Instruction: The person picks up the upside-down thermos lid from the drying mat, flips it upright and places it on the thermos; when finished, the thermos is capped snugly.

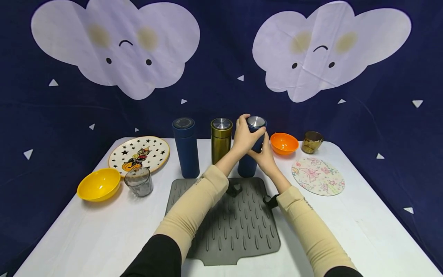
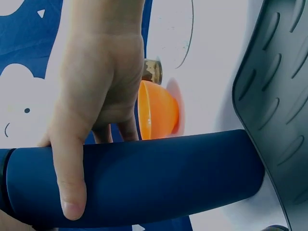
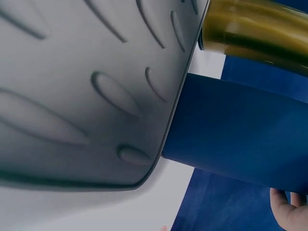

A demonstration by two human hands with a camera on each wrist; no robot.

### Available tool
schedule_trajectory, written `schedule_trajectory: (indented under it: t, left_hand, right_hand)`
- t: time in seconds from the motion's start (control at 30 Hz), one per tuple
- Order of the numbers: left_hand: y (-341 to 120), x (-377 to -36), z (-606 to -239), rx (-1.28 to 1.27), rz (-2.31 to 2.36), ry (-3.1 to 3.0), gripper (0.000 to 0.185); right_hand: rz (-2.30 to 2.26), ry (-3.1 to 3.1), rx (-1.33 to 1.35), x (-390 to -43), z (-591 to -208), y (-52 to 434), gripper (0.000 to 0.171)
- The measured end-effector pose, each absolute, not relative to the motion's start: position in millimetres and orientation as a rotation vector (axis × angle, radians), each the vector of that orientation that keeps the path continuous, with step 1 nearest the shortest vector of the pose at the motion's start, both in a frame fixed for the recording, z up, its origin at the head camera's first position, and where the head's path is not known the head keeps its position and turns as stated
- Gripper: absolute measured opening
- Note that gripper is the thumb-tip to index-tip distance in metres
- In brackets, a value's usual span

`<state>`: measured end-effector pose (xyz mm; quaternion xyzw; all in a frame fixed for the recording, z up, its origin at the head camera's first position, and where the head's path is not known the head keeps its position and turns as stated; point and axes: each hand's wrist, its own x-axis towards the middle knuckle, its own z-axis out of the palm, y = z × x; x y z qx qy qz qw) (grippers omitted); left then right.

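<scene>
- While the left hand wraps the blue flask's top, the right hand apparently clasps its body.
- Twisting hard could tip it against the gold flask.

You're at staged tabletop set, not real kitchen: dark blue cloth backdrop with paper clouds, white table laid with kitchenware, namely bowls, flasks, star plate, grey drying mat.
</scene>
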<state>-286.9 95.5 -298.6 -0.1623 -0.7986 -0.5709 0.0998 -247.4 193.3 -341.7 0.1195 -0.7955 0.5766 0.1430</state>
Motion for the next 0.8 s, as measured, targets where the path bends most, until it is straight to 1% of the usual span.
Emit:
schedule_trajectory:
  t: [0.13,0.3,0.5,0.57,0.67,0.8]
  left_hand:
    - [94.3,-286.2,-296.6,-0.496,-1.639,-2.393,0.066]
    - [92.3,-286.9,-297.3,-0.545,-1.656,-2.341,0.069]
    - [92.3,-286.1,-300.0,-0.528,-1.783,-2.323,0.063]
    - [95.2,-285.4,-301.5,-0.509,-1.746,-2.343,0.067]
    - [99.2,-284.0,-303.3,-0.489,-1.618,-2.36,0.079]
    - [100.0,-283.7,-304.4,-0.495,-1.528,-2.341,0.078]
  right_hand:
    - [1.644,-2.297,0.343,-247.7,-341.3,193.6,0.089]
    - [1.666,-2.271,0.366,-249.5,-342.7,193.9,0.088]
    - [1.66,-2.262,0.366,-253.4,-347.2,195.2,0.089]
    - [1.665,-2.269,0.369,-253.1,-347.6,195.6,0.088]
    - [1.678,-2.27,0.375,-252.5,-348.1,195.8,0.084]
    - [1.658,-2.296,0.36,-248.1,-342.8,194.0,0.084]
